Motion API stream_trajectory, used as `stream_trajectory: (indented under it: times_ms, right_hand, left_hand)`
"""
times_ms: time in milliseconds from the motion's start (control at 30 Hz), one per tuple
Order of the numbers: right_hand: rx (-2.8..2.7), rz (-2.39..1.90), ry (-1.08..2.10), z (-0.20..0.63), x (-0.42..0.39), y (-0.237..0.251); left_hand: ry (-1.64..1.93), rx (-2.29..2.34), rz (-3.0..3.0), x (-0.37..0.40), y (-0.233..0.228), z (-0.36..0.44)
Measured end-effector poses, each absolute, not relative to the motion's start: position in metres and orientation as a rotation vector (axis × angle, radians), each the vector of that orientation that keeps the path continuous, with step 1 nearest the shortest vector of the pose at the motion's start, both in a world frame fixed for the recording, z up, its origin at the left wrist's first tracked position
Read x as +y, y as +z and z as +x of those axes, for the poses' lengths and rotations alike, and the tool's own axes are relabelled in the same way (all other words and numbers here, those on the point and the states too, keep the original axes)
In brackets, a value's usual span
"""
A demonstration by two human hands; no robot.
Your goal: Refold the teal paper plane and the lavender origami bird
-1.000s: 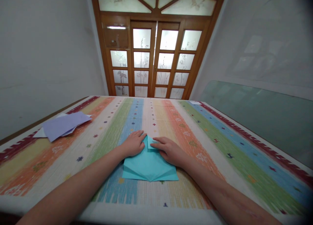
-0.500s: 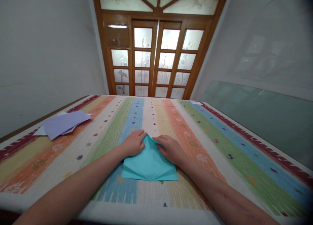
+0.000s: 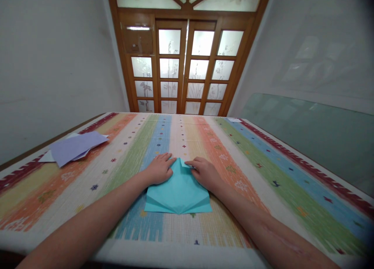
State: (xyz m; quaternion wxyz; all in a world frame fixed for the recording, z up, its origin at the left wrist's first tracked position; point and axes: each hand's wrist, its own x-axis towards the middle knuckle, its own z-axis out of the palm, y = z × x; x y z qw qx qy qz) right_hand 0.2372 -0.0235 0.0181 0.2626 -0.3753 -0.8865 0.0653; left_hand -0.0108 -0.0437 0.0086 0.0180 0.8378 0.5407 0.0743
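A folded sheet of turquoise paper (image 3: 179,193) lies on the tablecloth close to me, its wide creased edge facing my body and its narrow end pointing away. My left hand (image 3: 160,168) rests flat along the paper's upper left side, fingers stretched forward and pressing it down. At the upper right, my right hand (image 3: 204,173) pinches a small raised flap of the paper between thumb and fingers. Part of the right edge is hidden beneath that hand.
The table wears a striped, patterned tablecloth (image 3: 117,191). Purple and white paper sheets (image 3: 77,147) are stacked at the left. A small white slip (image 3: 234,120) lies at the far right edge. Wooden doors (image 3: 187,62) stand beyond; a greenish panel (image 3: 306,124) leans at right.
My right hand has lifted and turned over a small flap near the paper's far tip. My left hand stays about where it was on the paper.
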Motion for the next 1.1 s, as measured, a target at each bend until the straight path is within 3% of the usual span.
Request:
stream_trajectory:
  times_ms: [267,1100]
  right_hand:
    - [-2.592,-0.73,0.082,0.2369,-0.0291,0.0183]
    - [-2.642,-0.663,0.235,0.2396,-0.0278,0.019]
  left_hand:
    - [0.27,1.68,2.613,-0.0423,0.0054,-0.0115]
    - [0.389,1.679,2.666,-0.0471,0.0086,-0.0095]
